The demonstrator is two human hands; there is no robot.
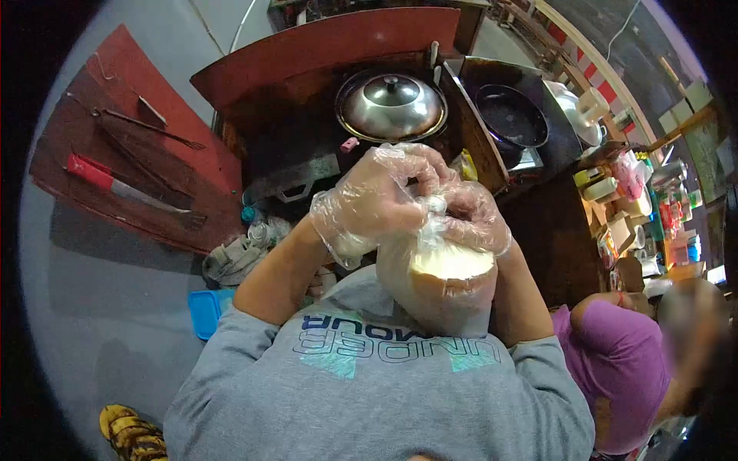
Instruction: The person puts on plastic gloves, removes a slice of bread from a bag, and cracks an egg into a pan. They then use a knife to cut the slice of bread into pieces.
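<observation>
Both my hands wear clear plastic gloves and meet in front of my chest. My left hand (369,196) has its fingers closed on the gathered neck of a clear plastic bag (392,273). From the other side, my right hand (473,215) pinches the same twisted neck. The bag hangs below my fingers against my shirt. Inside it show a bright pale-yellow patch and a light brown part, like a loaf of bread, though I cannot be sure. My fingertips partly hide the neck.
Ahead stands a pan with a domed metal lid (392,104); right of it is a black frying pan (511,115). Utensils hang on a red board (138,146) at left. A person in a purple top (623,365) is close on my right, beside cluttered shelves. A blue container (206,313) sits lower left.
</observation>
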